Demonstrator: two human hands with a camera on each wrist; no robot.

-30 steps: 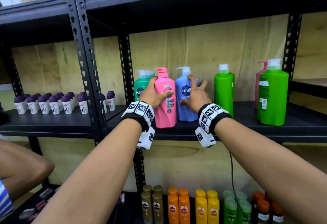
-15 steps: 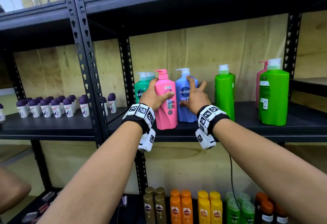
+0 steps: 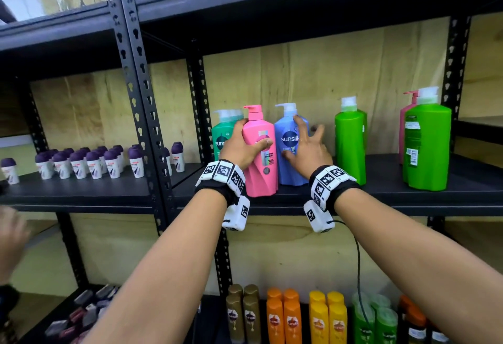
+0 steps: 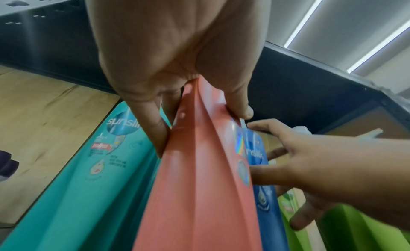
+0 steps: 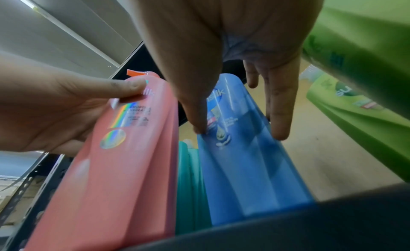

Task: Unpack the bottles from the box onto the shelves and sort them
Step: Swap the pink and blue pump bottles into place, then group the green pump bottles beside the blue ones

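The left hand (image 3: 242, 147) gripped the pink bottle (image 3: 260, 153) — thumb across its front, fingers round its side — as it stood on the middle shelf (image 3: 381, 194). The right hand (image 3: 306, 150) lay with spread, straight fingers against the blue bottle (image 3: 290, 164) just beside it.

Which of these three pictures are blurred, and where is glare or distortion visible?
Head view: sharp in the middle, shelf lines bow from the wide lens, hand at the left edge smeared. Left wrist view: ceiling lights glare, teal bottle soft. Right wrist view: green bottle and label text blurred.
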